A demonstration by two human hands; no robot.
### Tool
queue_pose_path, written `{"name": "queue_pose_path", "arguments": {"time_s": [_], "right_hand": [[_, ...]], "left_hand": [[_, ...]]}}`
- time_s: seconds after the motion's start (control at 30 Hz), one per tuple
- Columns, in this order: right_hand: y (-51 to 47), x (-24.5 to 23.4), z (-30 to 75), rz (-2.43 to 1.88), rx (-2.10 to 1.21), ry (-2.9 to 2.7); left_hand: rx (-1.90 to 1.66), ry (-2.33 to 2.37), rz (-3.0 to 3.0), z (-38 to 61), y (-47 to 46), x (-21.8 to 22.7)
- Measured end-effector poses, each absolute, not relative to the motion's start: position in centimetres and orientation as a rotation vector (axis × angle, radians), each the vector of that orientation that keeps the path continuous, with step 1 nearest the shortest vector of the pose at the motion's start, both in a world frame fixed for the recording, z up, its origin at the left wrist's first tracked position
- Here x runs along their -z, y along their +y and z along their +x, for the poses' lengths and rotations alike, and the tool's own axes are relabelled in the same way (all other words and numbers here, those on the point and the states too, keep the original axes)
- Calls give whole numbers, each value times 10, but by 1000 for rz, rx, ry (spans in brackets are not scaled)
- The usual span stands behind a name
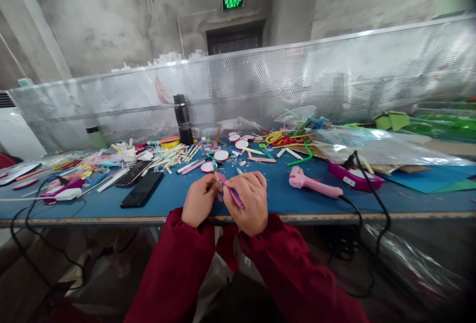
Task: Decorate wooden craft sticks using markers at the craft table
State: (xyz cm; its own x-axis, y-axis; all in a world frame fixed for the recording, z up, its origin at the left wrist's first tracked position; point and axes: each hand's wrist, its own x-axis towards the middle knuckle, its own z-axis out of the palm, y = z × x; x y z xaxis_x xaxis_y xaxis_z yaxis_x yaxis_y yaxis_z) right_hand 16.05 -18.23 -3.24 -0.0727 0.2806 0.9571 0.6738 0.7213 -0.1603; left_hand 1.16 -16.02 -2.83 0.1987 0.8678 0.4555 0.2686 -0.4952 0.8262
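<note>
Both hands meet just above the table's front edge. My left hand (pixel 201 200) is closed, pinching a slim light stick with a greenish part (pixel 215 170) that points up and away. In my closed right hand (pixel 248 200) lies a purple pen-like stick (pixel 235 198), slanting with its far end close to the left hand's stick. Whether the two sticks touch cannot be made out. Just beyond the hands lie a round white disc with a red rim (pixel 208 166) and a pink stick (pixel 193 166).
To the left lie a black phone (pixel 142 190) and a heap of pale sticks (pixel 174 157). A black bottle (pixel 183 120) stands behind. On the right rest a pink corded tool (pixel 316 184), a purple box (pixel 357 180) and clear plastic sheeting (pixel 386 147). A perforated screen (pixel 241 82) closes off the back.
</note>
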Motion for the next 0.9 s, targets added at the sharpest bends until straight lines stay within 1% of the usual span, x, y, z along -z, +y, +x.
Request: {"name": "queue_pose_path", "arguments": {"time_s": [0.9], "right_hand": [[-182, 34, 161, -771, 376, -1661]], "left_hand": [[-1307, 1027, 1866, 11, -157, 31]]}}
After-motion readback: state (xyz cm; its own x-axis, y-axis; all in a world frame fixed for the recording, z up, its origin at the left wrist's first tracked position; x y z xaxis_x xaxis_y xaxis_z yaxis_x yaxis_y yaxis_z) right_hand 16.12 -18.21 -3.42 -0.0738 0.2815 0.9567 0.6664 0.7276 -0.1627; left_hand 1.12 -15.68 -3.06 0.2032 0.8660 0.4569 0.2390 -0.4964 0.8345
